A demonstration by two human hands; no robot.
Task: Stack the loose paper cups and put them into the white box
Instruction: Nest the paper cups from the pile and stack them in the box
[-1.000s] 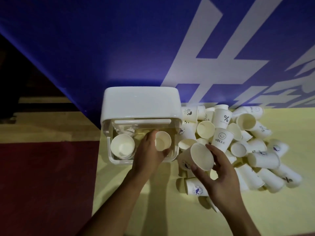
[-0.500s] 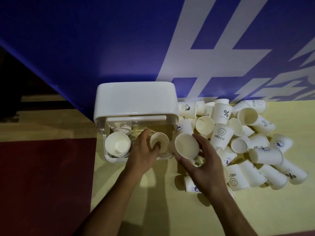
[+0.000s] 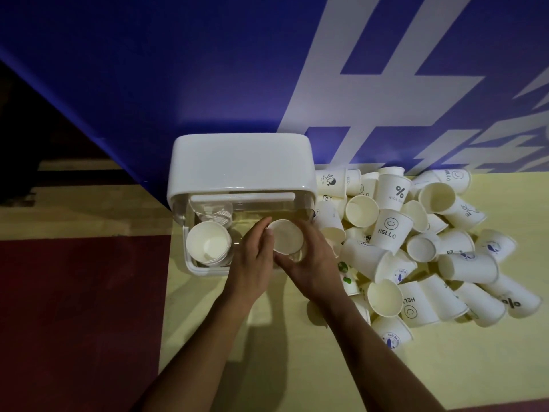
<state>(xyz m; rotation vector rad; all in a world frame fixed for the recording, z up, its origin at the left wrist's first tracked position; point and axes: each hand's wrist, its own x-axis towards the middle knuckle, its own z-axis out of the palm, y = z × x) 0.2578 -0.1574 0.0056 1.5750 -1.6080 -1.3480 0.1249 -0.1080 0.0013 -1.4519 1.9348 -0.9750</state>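
Both hands are curled round one paper cup [image 3: 286, 236], mouth up, at the right end of the white box [image 3: 240, 165]: left hand [image 3: 252, 260] on one side, right hand [image 3: 309, 263] on the other. It looks light and thin-walled, easily crushed, so a gentle hold near the rim suits it. A nested stack [image 3: 209, 243] stands in the box's left end; loose cups [image 3: 416, 248] lie heaped just right of the box

Venue: indoor hall or event space, seen at floor level, with a blue banner wall [image 3: 178, 69] bearing large white lettering [image 3: 371, 99] directly behind the white box [image 3: 240, 165], pale yellow flooring [image 3: 297, 367] under it, dark red flooring [image 3: 74, 322] to its left and printed paper cups [image 3: 416, 248] heaped on its right.
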